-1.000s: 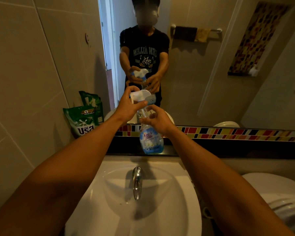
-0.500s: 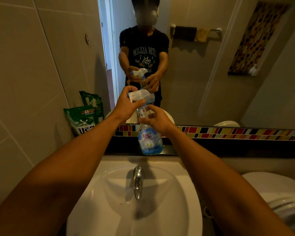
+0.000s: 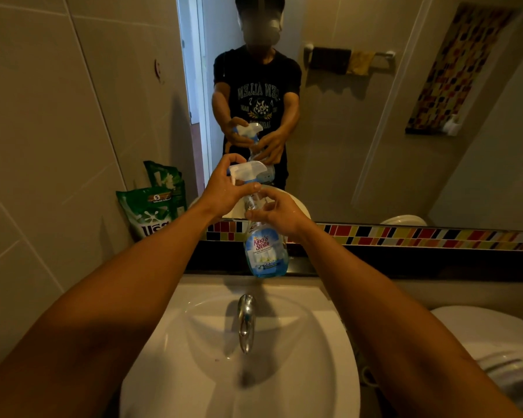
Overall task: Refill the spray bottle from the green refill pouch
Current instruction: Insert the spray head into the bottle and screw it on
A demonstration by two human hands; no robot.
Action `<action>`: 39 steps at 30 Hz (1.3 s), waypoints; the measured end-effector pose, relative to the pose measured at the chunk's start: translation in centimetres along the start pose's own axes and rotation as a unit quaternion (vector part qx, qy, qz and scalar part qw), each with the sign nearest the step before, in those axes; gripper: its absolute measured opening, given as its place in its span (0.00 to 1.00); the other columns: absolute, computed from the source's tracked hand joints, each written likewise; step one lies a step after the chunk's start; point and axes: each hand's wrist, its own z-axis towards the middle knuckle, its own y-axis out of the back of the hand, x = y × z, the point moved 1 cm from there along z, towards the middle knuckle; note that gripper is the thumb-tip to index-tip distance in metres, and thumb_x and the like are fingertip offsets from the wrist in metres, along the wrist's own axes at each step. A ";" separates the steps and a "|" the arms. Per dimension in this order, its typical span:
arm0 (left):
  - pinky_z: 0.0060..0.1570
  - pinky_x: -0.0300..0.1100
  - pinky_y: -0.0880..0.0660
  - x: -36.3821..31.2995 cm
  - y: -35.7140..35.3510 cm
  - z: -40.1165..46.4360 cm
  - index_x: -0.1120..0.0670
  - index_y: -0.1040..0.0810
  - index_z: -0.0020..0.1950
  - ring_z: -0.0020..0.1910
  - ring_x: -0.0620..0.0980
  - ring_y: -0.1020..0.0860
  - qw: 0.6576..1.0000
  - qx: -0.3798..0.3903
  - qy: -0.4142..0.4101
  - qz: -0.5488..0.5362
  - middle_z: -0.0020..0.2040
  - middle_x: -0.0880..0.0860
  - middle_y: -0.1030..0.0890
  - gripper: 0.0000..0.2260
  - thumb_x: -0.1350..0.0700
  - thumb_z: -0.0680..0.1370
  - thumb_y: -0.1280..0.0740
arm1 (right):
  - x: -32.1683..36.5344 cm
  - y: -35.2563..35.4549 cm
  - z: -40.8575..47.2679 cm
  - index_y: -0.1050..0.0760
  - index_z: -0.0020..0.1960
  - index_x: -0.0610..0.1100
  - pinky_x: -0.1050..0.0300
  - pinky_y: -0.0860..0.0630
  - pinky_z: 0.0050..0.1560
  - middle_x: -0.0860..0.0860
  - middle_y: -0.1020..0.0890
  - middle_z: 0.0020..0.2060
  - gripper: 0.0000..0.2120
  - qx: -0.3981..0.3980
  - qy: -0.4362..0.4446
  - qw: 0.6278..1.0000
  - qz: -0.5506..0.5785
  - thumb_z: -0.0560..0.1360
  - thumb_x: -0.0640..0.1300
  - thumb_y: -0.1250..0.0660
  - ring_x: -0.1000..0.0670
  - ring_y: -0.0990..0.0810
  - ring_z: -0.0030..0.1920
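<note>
The spray bottle, clear with blue liquid and a blue-and-white label, stands on the dark ledge behind the sink. My right hand grips its neck. My left hand is closed around the white spray head on top of the bottle. The green refill pouch stands upright in the left corner against the tiled wall, a second green pouch behind it. Neither hand touches the pouches.
A white sink with a chrome tap lies below my arms. A mirror on the wall reflects a person and a towel rail. A toilet sits at the right. A coloured tile strip runs along the ledge.
My left hand has shifted slightly on the spray head, which has turned a little. The bottle and my right hand stay in place on the ledge.
</note>
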 end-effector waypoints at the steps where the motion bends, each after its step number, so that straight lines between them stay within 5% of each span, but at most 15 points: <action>1: 0.42 0.33 0.21 0.0 0.0 0.0 0.50 0.31 0.63 0.53 0.50 0.22 1.000 0.000 0.004 0.001 0.56 0.45 0.26 0.25 0.61 0.72 0.24 | -0.1 0.0 0.1 0.25 0.69 0.45 0.50 0.15 0.50 0.45 0.15 0.53 0.25 -0.003 -0.003 1.000 -0.003 0.74 0.42 0.22 0.45 0.13 0.51; 10: 0.49 0.45 0.18 0.7 0.0 0.2 0.46 0.32 0.62 0.56 0.55 0.20 1.000 -0.005 0.007 0.001 0.60 0.53 0.25 0.23 0.56 0.73 0.24 | 0.0 -0.6 0.3 0.26 0.70 0.44 0.44 0.16 0.57 0.44 0.16 0.57 0.27 -0.021 -0.004 1.000 -0.023 0.74 0.44 0.22 0.44 0.15 0.55; 17: 0.43 0.36 0.20 0.6 0.1 0.5 0.50 0.33 0.67 0.56 0.54 0.22 1.000 0.005 0.011 0.011 0.59 0.49 0.27 0.23 0.60 0.76 0.28 | 0.1 -0.3 0.2 0.26 0.71 0.45 0.42 0.16 0.58 0.45 0.15 0.56 0.27 -0.015 -0.006 1.000 -0.008 0.74 0.43 0.22 0.45 0.14 0.54; 21: 0.50 0.47 0.18 0.5 0.1 0.3 0.43 0.33 0.61 0.57 0.56 0.21 1.000 -0.005 -0.010 0.001 0.62 0.54 0.26 0.23 0.56 0.74 0.25 | 0.6 -0.5 0.1 0.26 0.71 0.45 0.45 0.16 0.56 0.45 0.16 0.57 0.27 -0.013 0.007 1.000 -0.020 0.75 0.43 0.23 0.45 0.15 0.54; 26: 0.44 0.38 0.19 0.8 0.5 0.4 0.48 0.32 0.62 0.56 0.57 0.21 1.000 -0.005 -0.001 0.000 0.59 0.54 0.25 0.22 0.59 0.74 0.25 | 0.3 -0.6 0.2 0.25 0.69 0.44 0.43 0.16 0.57 0.46 0.15 0.52 0.27 -0.010 0.000 1.000 -0.024 0.73 0.44 0.21 0.45 0.14 0.53; 33: 0.48 0.48 0.17 1.1 0.6 0.2 0.45 0.32 0.62 0.52 0.55 0.18 1.000 0.002 -0.001 0.000 0.61 0.56 0.24 0.25 0.55 0.72 0.23 | 0.4 -1.4 0.3 0.26 0.72 0.46 0.42 0.17 0.59 0.47 0.17 0.59 0.29 -0.032 0.011 0.999 -0.036 0.73 0.45 0.21 0.46 0.16 0.55; 39: 0.47 0.46 0.18 1.1 0.8 0.1 0.46 0.29 0.61 0.56 0.58 0.19 0.999 -0.019 0.004 -0.037 0.61 0.56 0.23 0.24 0.57 0.71 0.22 | 0.5 -0.9 0.3 0.24 0.69 0.45 0.41 0.16 0.58 0.45 0.14 0.55 0.27 -0.003 0.008 1.000 -0.016 0.73 0.45 0.21 0.45 0.13 0.53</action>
